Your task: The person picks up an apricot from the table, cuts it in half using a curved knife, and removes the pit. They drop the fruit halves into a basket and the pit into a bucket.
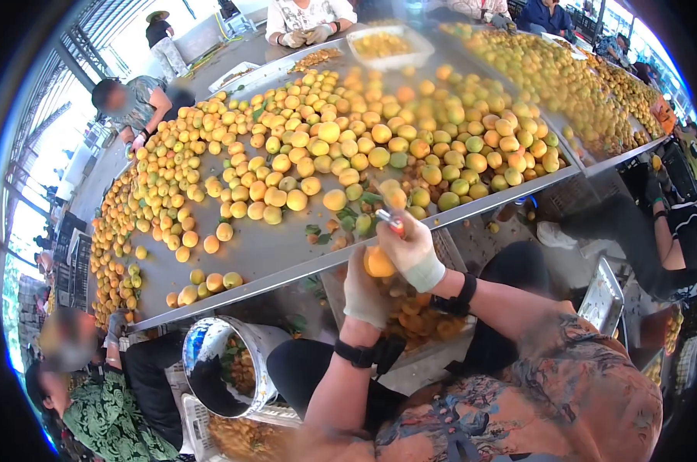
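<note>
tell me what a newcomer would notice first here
The mass of yellow-orange fruit spread across the big metal table would likely catch the eye first. Next, at its near edge, the gloved right hand grips a red-handled tool, with an orange fruit between it and the left hand. Below, to the left, is a white bucket.

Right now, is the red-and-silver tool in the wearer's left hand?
No, the gloved right hand holds the red-and-silver tool.
</note>
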Demonstrator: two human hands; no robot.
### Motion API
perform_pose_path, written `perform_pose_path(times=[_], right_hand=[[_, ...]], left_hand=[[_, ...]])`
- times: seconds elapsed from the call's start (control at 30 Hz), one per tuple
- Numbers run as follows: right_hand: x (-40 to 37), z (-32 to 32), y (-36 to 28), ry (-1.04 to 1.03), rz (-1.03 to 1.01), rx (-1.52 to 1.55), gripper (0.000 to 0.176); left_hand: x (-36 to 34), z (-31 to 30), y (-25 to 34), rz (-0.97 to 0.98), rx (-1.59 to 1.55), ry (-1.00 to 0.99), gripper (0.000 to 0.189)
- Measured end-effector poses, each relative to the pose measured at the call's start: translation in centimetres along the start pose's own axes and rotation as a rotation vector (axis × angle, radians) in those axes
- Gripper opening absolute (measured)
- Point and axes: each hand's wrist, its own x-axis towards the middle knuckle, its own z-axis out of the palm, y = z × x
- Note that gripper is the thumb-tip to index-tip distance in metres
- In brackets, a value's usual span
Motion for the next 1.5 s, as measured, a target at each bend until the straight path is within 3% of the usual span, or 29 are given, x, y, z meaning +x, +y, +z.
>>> perform_pose_path(times=[0.07, 0.1, 0.13, 0.2, 0.27, 0.33, 0.4, 0.43, 0.47, 0.53, 0.57, 0.6, 0.63, 0.67, 0.73, 0.77, 0.87, 0.93, 1.0, 1.07, 1.2, 1.23, 1.27, 1.33, 1.37, 1.43, 1.5], right_hand=[[-0.5, 0.0, -0.2, -0.11, -0.145, -0.167, 0.022], [-0.8, -0.1, -0.8, -0.123, -0.195, -0.293, 0.028], [-1.1, 0.0, -0.6, -0.135, -0.098, -0.389, 0.033], [-1.6, 0.0, -0.6, -0.137, -0.043, -0.432, 0.038], [-2.2, -0.1, -0.9, -0.225, 0.224, -0.243, 0.043], [-1.9, 0.2, -1.1, -0.248, 0.189, -0.174, 0.038], [-1.6, -1.2, -2.4, -0.431, 0.624, 0.111, 0.029], [-1.5, -1.3, -2.9, -0.393, 0.674, 0.195, 0.024], [-1.6, -1.7, -1.6, -0.35, 0.644, 0.423, 0.023], [-0.6, -2.8, -3.7, -0.36, 0.611, 0.298, 0.022], [-0.7, -3.5, -3.5, -0.338, 0.607, 0.303, 0.022], [-0.1, -3.6, -3.4, -0.333, 0.551, 0.248, 0.021], [0.5, -3.2, -3.3, -0.342, 0.489, 0.2, 0.021], [0.6, -2.8, -0.6, -0.278, 0.299, 0.011, 0.025], [0.4, -2.4, 1.4, -0.224, 0.101, -0.062, 0.026], [0.2, -2.1, 0.5, -0.246, 0.079, -0.042, 0.026], [-1.0, -2.3, -1.5, -0.35, 0.104, -0.261, 0.028], [-0.7, -2.0, -0.8, -0.293, -0.269, -0.416, 0.03], [-1.0, -2.1, -0.7, -0.257, -0.301, -0.491, 0.031], [-0.7, -2.4, 0.0, -0.366, 0.127, -0.008, 0.03], [-0.1, -2.4, -2.8, -0.404, 0.381, 0.109, 0.023], [0.1, -2.2, -3.4, -0.405, 0.43, 0.118, 0.018], [0.2, -2.1, -2.6, -0.405, 0.364, 0.083, 0.017], [0.5, -2.2, -2.8, -0.417, 0.449, 0.113, 0.018], [0.6, -2.4, -1.9, -0.424, 0.418, 0.204, 0.019], [1.1, -1.9, -1.3, -0.391, 0.348, 0.05, 0.02], [1.8, -1.3, -1.9, -0.191, 0.384, 0.308, 0.017]], left_hand=[[-0.2, 0.4, 1.6, -0.153, -0.361, 0.189, 0.044], [1.4, -1.4, -1.1, -0.028, -0.249, 0.177, 0.038], [2.6, -3.5, -3.1, -0.023, -0.295, 0.16, 0.032], [2.5, -3.5, -2.4, 0.135, 0.024, 0.253, 0.033], [2.6, -4.0, -2.5, 0.197, 0.055, 0.283, 0.035], [2.1, -4.0, -1.9, 0.228, 0.203, 0.312, 0.035], [1.6, -2.7, -0.3, 0.029, -0.432, 0.308, 0.035], [2.0, -3.2, -0.1, -0.066, -0.506, 0.313, 0.037], [1.4, -3.8, -0.4, -0.06, -0.423, 0.237, 0.035], [-0.2, -3.4, 1.4, -0.065, -0.014, 0.134, 0.036], [0.2, -4.1, 0.8, -0.349, -0.027, 0.216, 0.041], [0.8, -5.6, -1.5, -0.332, -0.014, 0.205, 0.041], [1.2, -7.5, -4.4, -0.081, 0.428, 0.128, 0.046], [1.8, -8.6, -5.4, 0.178, 0.871, 0.063, 0.052], [0.7, -5.1, -0.6, -0.457, 0.516, 0.104, 0.069], [0.3, -4.8, -0.4, -0.305, 0.483, -0.007, 0.07], [0.9, -2.7, -1.6, -0.118, 0.101, 0.071, 0.059], [0.7, -1.8, -0.4, -0.06, 0.166, 0.132, 0.054], [0.8, -2.0, 0.0, 0.001, 0.239, 0.191, 0.049], [1.3, -2.7, 0.0, 0.071, 0.428, 0.221, 0.044], [0.3, -0.6, 3.0, -0.05, 0.244, 0.051, 0.047], [0.4, 0.2, 2.8, -0.033, 0.138, 0.086, 0.05], [1.2, -0.7, 1.1, -0.047, -0.078, 0.13, 0.05], [1.2, -1.6, 1.3, -0.106, -0.084, -0.007, 0.046], [1.2, -0.7, 1.6, -0.063, -0.021, 0.049, 0.045], [1.5, -0.6, 1.5, -0.036, 0.091, 0.13, 0.045], [1.6, -1.2, 1.9, -0.069, 0.233, 0.161, 0.045]])
